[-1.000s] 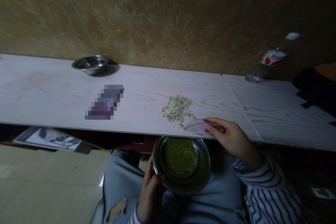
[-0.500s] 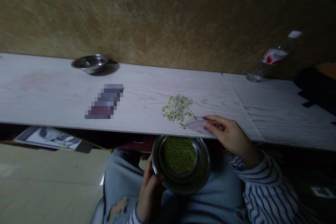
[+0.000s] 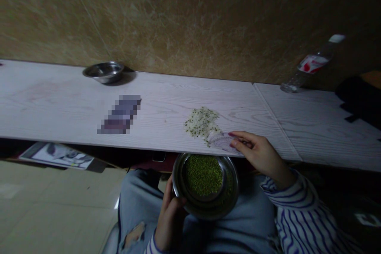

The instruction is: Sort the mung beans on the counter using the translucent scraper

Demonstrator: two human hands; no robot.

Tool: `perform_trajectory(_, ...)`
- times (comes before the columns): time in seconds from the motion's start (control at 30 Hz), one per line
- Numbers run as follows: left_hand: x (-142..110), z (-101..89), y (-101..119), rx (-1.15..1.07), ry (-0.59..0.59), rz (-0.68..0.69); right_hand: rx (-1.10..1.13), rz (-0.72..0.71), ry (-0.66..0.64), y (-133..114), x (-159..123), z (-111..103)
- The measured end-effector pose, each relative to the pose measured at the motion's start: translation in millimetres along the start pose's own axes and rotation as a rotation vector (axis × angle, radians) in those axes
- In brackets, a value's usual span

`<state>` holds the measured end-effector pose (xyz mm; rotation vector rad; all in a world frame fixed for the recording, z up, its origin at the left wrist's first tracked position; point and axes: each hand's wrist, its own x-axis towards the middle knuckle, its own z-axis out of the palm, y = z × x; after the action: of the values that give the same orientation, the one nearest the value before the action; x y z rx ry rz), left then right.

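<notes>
My left hand grips the left rim of a steel bowl, held over my lap just below the table's front edge. Green mung beans cover the bowl's bottom. With thumb and fingers, my right hand pinches a clear plastic protractor low over the tabletop near the edge. The protractor's curved side meets the lower right of a pile of white rice grains mixed with green beans. A few beans lie loose by its tip.
A second steel bowl stands by the wall at the back left. In front of it lies a blurred-out flat object. A plastic bottle is at the back right, beside a dark bag-like item. Papers sit on a shelf below the table.
The protractor and my right hand have shifted very slightly up and left along the pile's edge. The bowl in my left hand stays in place. The camera view has moved a little.
</notes>
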<state>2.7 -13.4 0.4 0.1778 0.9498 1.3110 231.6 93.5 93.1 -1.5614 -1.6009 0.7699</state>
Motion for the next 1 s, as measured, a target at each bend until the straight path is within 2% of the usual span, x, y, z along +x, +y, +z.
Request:
perform_trajectory(0.3,0.8,-0.7,-2.2,0.003,-0.01,-0.014,0.005,-0.004,0.009,6.6,-3.5,-1.8)
perform_trajectory(0.77,0.7,-0.7,-3.9,0.016,-0.021,0.012,-0.005,-0.009,-0.045,-1.1,-8.4,-4.0)
perform_trajectory(1.0,1.6,-2.5,-3.5,0.012,-0.023,-0.009,0.044,0.007,0.004,-0.5,-8.8,0.2)
